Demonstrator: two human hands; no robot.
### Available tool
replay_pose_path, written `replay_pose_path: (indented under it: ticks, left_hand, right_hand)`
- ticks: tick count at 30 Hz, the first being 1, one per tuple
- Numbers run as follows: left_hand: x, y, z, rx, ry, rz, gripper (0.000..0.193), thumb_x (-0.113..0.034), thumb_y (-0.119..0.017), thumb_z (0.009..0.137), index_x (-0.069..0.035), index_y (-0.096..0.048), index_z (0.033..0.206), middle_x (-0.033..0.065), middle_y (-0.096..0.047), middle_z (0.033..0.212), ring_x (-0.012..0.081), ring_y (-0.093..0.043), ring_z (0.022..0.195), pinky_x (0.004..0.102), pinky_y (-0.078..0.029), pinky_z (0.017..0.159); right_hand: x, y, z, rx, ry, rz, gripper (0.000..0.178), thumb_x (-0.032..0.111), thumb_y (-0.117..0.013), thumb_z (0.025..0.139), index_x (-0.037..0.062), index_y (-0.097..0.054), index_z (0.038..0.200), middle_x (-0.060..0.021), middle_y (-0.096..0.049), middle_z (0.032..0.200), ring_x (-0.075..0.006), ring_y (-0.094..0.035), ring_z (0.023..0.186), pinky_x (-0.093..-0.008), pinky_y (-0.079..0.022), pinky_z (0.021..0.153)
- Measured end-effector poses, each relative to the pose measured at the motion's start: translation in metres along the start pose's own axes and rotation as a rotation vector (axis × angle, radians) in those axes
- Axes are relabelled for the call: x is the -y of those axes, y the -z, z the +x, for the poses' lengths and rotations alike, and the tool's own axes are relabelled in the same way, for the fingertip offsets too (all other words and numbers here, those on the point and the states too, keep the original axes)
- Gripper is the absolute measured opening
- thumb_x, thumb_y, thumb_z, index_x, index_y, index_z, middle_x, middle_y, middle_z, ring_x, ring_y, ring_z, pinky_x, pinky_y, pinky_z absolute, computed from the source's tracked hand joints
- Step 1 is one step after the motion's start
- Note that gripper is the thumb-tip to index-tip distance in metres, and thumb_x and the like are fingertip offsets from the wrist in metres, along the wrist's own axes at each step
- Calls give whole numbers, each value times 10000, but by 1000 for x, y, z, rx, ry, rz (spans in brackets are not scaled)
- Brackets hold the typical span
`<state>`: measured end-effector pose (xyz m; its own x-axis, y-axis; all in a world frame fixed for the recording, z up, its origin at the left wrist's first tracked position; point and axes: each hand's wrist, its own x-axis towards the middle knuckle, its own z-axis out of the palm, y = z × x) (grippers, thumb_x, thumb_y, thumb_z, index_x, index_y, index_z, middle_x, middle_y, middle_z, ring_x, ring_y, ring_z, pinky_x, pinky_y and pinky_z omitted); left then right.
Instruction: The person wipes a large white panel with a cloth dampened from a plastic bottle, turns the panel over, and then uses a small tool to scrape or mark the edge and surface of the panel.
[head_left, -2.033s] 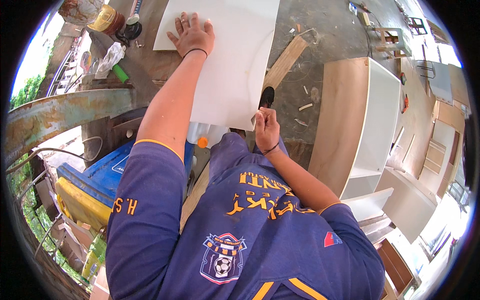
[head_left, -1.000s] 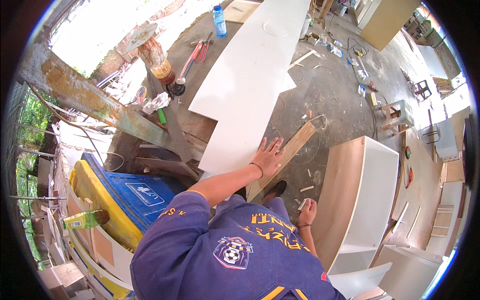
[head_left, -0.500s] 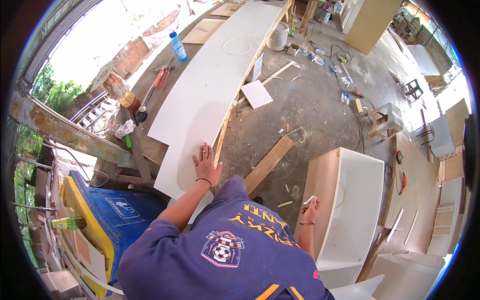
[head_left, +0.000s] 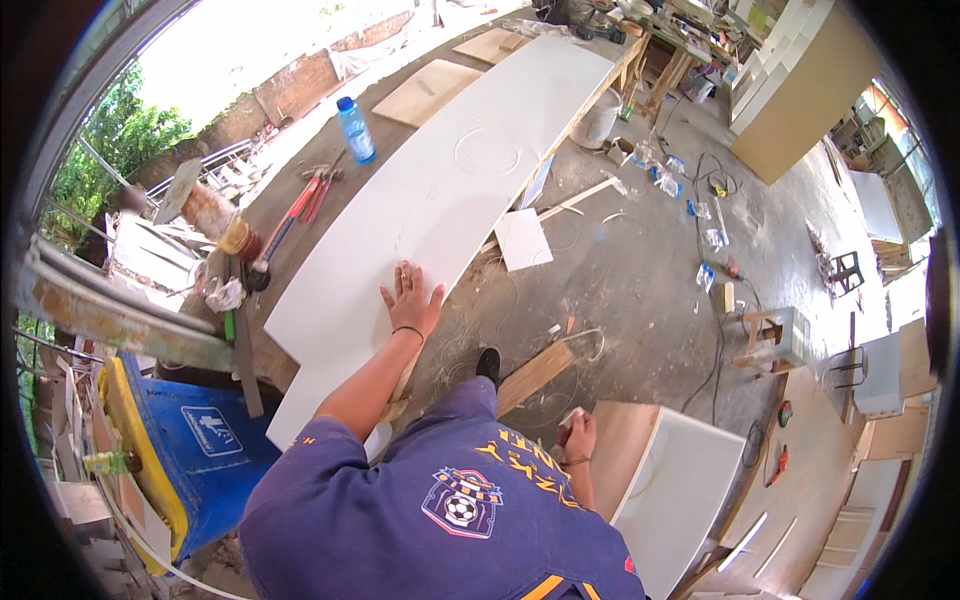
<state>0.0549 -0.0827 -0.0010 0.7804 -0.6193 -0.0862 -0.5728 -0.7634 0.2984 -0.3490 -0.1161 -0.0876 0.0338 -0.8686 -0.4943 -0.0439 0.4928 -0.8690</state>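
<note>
My left hand [head_left: 412, 303] lies flat with spread fingers on a long white panel [head_left: 440, 215], close to its right edge. Loops of thin pale strip [head_left: 488, 150] rest farther along that panel. Low on my right side, my right hand [head_left: 577, 438] is closed around a small whitish piece [head_left: 571, 414], whose kind I cannot make out. Just beyond that hand stands an open white cabinet box [head_left: 690, 490] with a wood-coloured side. A wooden board [head_left: 537, 375] lies on the floor between my two hands.
A blue water bottle [head_left: 356, 132] and red-handled tools [head_left: 300, 205] sit left of the panel. At lower left is a blue and yellow bin [head_left: 215, 440]. Cables [head_left: 715, 350], a stool [head_left: 778, 335] and a white offcut [head_left: 523, 240] are on the floor at right.
My view has shifted, and I stand a little farther forward along the panel. My left hand has slid forward on it. My right hand has come in closer, still holding the whitish piece.
</note>
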Motion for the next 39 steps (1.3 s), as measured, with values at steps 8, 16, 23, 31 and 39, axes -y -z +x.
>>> replay_pose_path:
  ticks: [8, 16, 23, 31, 39]
  left_hand:
    - [-91, -9, 192, -68, 173, -75, 852, -685, -397, 816, -117, -271, 1438, 105, -122, 1536, 250, -41, 1427, 617, -13, 1076]
    - [-252, -73, 252, 206, -609, -110, 662, -537, -562, 783, -95, -454, 1264, 150, -324, 1432, 298, -219, 1369, 567, -134, 1083]
    - [-325, -93, 202, 82, -819, -267, 315, -368, -585, 811, -122, -635, 1000, 87, -596, 1143, 242, -492, 1166, 509, -276, 1022]
    - [-235, -29, 337, -510, 105, -149, 233, -303, -551, 801, -163, -668, 946, 33, -658, 989, 234, -590, 956, 438, -410, 821]
    - [-160, -6, 463, -464, 638, -134, 324, -408, -493, 863, -173, -666, 1005, 22, -592, 1143, 254, -521, 1091, 474, -399, 865]
  right_hand:
    - [17, 48, 77, -171, -216, -61, 295, 389, -518, 921, 122, -490, 1043, -37, -548, 697, -155, -567, 514, -267, -406, 389]
    - [75, 62, 153, -226, -305, 1, 277, 354, -545, 912, 93, -482, 981, -32, -527, 668, -137, -531, 457, -264, -397, 347]
    - [155, 35, 292, -188, -202, 72, 256, 345, -558, 907, 105, -489, 965, -35, -532, 658, -139, -534, 468, -265, -405, 359]
    - [299, -16, 439, -180, 11, -80, 464, 227, -606, 864, 106, -377, 1249, -85, -581, 960, -181, -634, 719, -263, -457, 429]
    - [354, -195, 513, 423, 173, -325, 540, 173, -624, 856, 53, -331, 1293, -74, -604, 910, -144, -611, 758, -241, -480, 471]
